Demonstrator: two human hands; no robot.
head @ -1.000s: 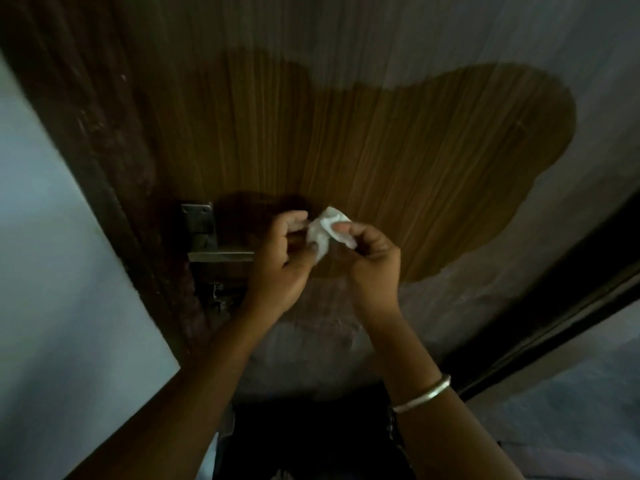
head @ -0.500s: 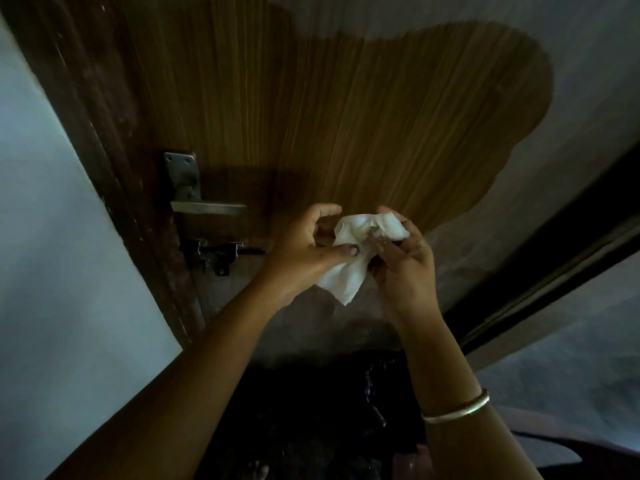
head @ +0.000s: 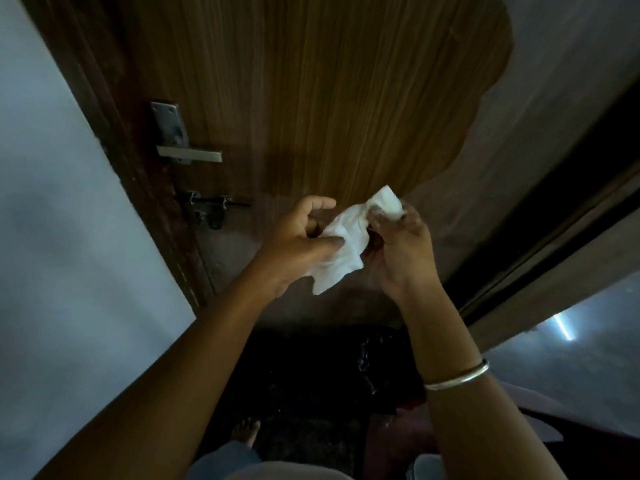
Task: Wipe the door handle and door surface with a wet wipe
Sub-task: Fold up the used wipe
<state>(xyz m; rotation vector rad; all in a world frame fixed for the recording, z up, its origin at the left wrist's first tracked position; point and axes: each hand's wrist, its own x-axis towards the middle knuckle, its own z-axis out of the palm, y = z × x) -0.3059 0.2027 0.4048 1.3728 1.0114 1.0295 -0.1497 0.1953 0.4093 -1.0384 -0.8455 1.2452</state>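
Note:
A white wet wipe (head: 348, 242) hangs crumpled between both hands in front of the wooden door (head: 329, 98). My left hand (head: 298, 244) pinches its lower part with thumb and fingers. My right hand (head: 398, 244) pinches its upper corner. The metal lever door handle (head: 188, 154) on its plate sits on the door's left edge, up and left of my hands and apart from them. A wide darker, damp-looking patch covers the door's upper middle; the lower and right parts look dull grey.
A small latch bolt (head: 211, 206) sits below the handle. A pale wall (head: 69, 237) lies left of the door frame. A dark frame edge (head: 554, 220) runs diagonally at right. My bare foot (head: 246, 433) stands on a dark floor mat below.
The hands have drawn down and away from the handle with the wipe. The bunched wipe has been pulled open into a longer, looser sheet between both hands.

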